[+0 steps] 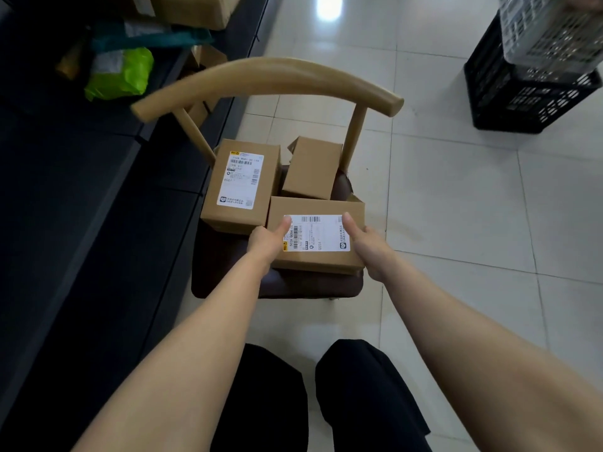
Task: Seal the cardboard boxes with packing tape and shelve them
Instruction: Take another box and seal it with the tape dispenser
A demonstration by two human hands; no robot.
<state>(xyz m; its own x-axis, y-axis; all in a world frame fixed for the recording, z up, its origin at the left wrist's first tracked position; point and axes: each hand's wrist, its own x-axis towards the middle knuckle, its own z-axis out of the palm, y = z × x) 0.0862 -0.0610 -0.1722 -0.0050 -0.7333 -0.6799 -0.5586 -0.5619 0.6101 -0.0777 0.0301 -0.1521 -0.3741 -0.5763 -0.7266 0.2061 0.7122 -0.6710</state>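
Three cardboard boxes sit on the dark seat of a wooden chair (228,288). The nearest box (321,265) carries a white shipping label on top. My left hand (266,241) grips its left side with the thumb on the label. Over on the box's right side, my right hand (368,246) holds it with the thumb on top. A second labelled box (241,187) lies at the back left. A plain box (310,168) with a raised flap lies at the back right.
Dark shelving (81,207) runs along the left, with a green parcel (120,73) and other packages on it. Black and grey plastic crates (528,76) stand at the top right on the tiled floor. The chair's curved backrest (267,79) arches over the boxes.
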